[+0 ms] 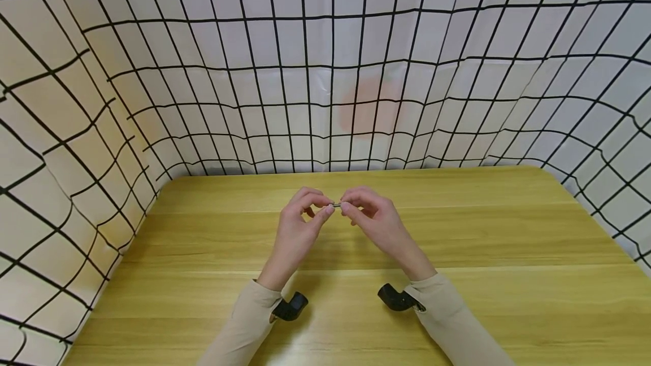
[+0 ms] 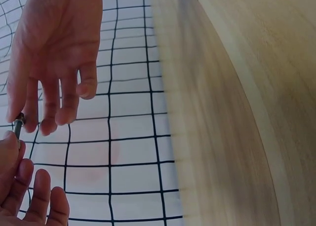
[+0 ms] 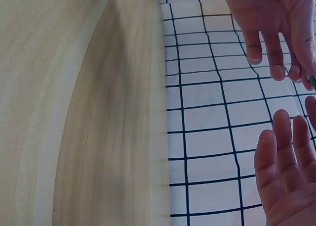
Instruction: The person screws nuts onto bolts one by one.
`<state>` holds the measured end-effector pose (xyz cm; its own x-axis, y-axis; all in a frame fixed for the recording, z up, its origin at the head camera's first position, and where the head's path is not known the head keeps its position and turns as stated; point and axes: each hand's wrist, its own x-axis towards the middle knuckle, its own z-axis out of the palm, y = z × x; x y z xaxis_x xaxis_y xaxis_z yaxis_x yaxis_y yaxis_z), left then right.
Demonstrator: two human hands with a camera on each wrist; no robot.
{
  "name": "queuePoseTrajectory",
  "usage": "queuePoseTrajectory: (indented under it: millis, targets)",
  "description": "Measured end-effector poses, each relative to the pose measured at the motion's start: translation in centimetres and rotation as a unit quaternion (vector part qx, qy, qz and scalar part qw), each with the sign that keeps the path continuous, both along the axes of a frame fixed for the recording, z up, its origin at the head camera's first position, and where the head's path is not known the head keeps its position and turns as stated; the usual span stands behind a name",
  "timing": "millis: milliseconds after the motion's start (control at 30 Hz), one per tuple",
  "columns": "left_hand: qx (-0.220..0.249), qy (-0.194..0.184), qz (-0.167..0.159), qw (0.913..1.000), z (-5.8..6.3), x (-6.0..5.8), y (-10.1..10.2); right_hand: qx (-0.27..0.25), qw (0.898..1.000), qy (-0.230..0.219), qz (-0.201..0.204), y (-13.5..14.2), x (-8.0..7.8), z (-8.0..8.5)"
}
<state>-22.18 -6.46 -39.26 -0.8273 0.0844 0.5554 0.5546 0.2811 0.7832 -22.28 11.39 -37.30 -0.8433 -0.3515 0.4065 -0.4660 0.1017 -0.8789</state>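
Observation:
A small metal bolt-like piece (image 1: 337, 205) is held level between both hands, above the far half of the table. My left hand (image 1: 296, 227) pinches its left end between thumb and index finger. At the other end, my right hand (image 1: 378, 222) pinches it the same way. In the left wrist view the piece (image 2: 18, 129) shows a thin grey shaft and a wider dark end at the right hand's fingertips. The remaining fingers of both hands are spread loosely around nothing. Fingertips cover both ends, so its exact kind is hard to tell.
A wooden table (image 1: 203, 275) lies beneath the hands. White sheeting with a black grid net (image 1: 320, 83) rises behind it and along both sides. Short black curved fittings (image 1: 292, 306) stick out at both beige sleeves (image 1: 244, 321).

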Motion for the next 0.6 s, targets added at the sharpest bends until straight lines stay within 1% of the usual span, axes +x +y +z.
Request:
queuePoseTrajectory:
  millis: [300,500,600]
  targets:
    - [-0.002,0.01,-0.006,0.9999,0.1,0.12,0.2,0.012,1.0,-0.017,-0.013,-0.05,0.15,0.17]
    - [0.005,0.001,0.002,1.0,0.15,0.05,0.02,0.016,0.999,-0.026,-0.012,0.03,0.19,0.39]
    - [0.007,-0.004,0.006,1.0,0.15,0.01,-0.12,0.017,1.0,-0.016,-0.006,0.12,0.17,0.5]
